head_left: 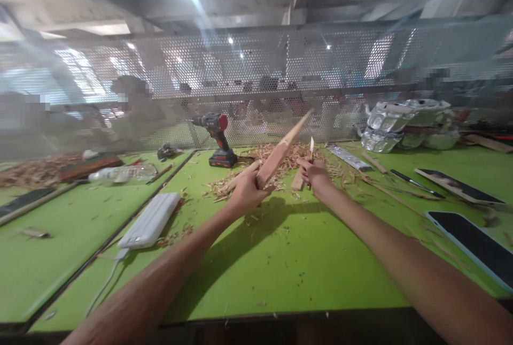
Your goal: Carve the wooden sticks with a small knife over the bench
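My left hand [247, 195] is closed around the thick end of a pointed wooden piece [276, 159], which tilts up and away to the right. In my right hand [316, 175] is a carving knife, its short pale blade [311, 145] pointing upward. Blade and wood are apart. A heap of curled wood shavings [260, 153] lies behind both hands. Just left of my right hand, a small flat wooden block [297, 181] rests on the green table. Another wooden strip [240, 178] lies among the shavings beside my left hand.
A cordless drill [219, 139] stands behind on the green table [272, 265]. Left are a white power bank [151, 219] with a cable and a plastic bottle [124, 173]. Right are phones [473, 243], a slim pen-like tool [417, 183] and foil-wrapped bundles [404, 120]. A perforated screen [248, 67] stands at the back.
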Demonstrator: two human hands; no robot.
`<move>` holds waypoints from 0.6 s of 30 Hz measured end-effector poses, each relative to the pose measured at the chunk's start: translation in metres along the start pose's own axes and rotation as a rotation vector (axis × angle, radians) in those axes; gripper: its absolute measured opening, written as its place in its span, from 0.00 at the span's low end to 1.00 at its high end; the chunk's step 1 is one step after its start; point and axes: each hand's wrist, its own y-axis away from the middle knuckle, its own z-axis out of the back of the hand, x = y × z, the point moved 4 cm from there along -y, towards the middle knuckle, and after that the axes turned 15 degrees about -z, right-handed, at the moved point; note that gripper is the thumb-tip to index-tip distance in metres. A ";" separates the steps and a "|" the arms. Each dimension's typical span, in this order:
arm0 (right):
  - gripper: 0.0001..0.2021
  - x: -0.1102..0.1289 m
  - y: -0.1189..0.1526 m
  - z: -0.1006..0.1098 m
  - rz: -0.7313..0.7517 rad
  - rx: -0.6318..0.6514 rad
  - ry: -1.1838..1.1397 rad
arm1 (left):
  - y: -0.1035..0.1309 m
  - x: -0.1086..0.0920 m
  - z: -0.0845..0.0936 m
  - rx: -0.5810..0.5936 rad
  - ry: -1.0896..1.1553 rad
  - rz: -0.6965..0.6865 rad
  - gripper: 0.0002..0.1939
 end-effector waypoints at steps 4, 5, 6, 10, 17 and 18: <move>0.18 0.015 0.016 0.008 0.094 -0.196 0.173 | 0.002 -0.002 -0.008 0.096 0.194 0.091 0.18; 0.18 0.021 0.021 0.007 0.146 -0.213 0.263 | 0.002 -0.002 -0.009 0.117 0.228 0.094 0.18; 0.17 0.025 0.027 0.004 0.190 -0.209 0.360 | 0.003 -0.001 -0.011 0.134 0.261 0.097 0.17; 0.11 0.030 0.040 -0.009 0.249 -0.147 0.753 | 0.003 0.006 -0.018 0.191 0.372 0.084 0.17; 0.13 0.029 0.045 -0.017 0.290 -0.121 1.030 | 0.005 0.005 -0.023 0.156 0.380 0.075 0.20; 0.13 0.029 0.045 -0.018 0.303 -0.113 1.042 | 0.006 0.005 -0.024 0.149 0.382 0.086 0.20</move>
